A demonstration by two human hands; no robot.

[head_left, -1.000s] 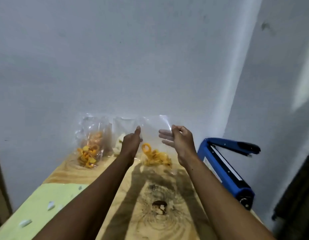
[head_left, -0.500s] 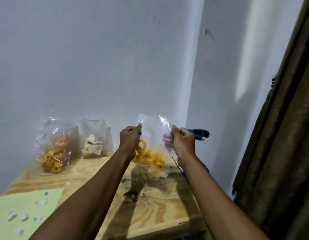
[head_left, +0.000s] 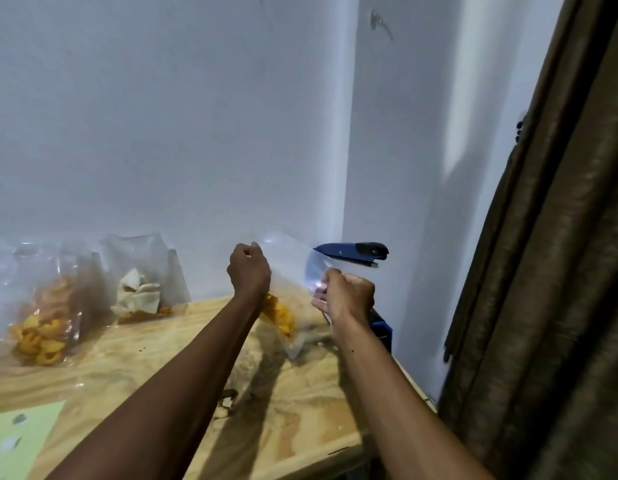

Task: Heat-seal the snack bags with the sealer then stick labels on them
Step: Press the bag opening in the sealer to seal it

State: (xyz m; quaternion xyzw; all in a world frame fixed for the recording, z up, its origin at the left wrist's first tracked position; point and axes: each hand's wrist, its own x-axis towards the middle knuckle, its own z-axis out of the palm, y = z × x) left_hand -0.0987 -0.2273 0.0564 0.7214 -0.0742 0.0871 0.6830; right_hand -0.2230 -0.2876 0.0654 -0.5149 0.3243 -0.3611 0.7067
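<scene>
Item: snack bag (head_left: 289,308), unsealed, pinched at its top corners by left hand (head_left: 248,271) and right hand (head_left: 349,295); sealer (head_left: 352,252) at 3 o'clock, arm raised. Two bags (head_left: 44,306) at 9 o'clock, apparently unsealed. Labelling pending.

We seem to be in a plain room of a home, set up as a small packing corner. Bare pale walls (head_left: 196,133) meet at a corner right of centre, with a heavy brown curtain (head_left: 557,271) hanging down the right side of the frame. A rough plywood table (head_left: 300,427) fills the lower part, pushed against the wall. On it we see clear snack bags (head_left: 44,306) at the left, a blue impulse heat sealer (head_left: 352,252) at the corner, and a pale green label sheet (head_left: 20,441) at the lower left.
</scene>
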